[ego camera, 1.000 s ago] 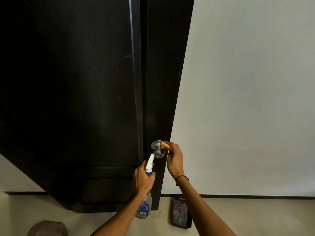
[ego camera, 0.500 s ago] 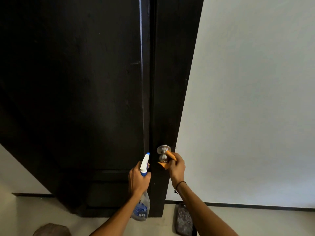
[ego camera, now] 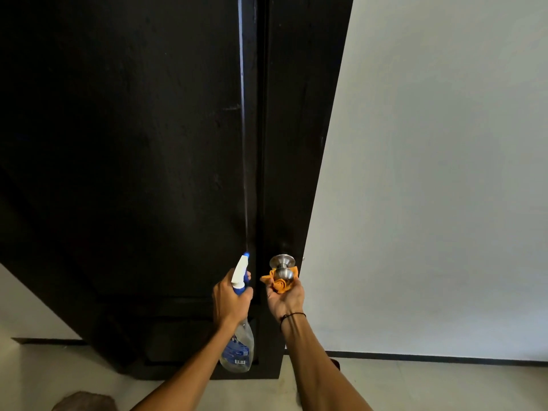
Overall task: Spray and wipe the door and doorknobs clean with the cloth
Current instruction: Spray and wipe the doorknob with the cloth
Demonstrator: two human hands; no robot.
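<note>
I am gripping the spray bottle [ego camera: 237, 342] by its neck in my left hand [ego camera: 230, 298], nozzle up beside the dark door [ego camera: 133, 143]. My right hand [ego camera: 285, 296] is cupping the orange cloth [ego camera: 278, 281] against the underside of the metal doorknob [ego camera: 283, 266], fingers curled around it.

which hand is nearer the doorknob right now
Right. The right hand presses the orange cloth up against the doorknob from below; the left hand holds the spray bottle beside it, apart.
</note>
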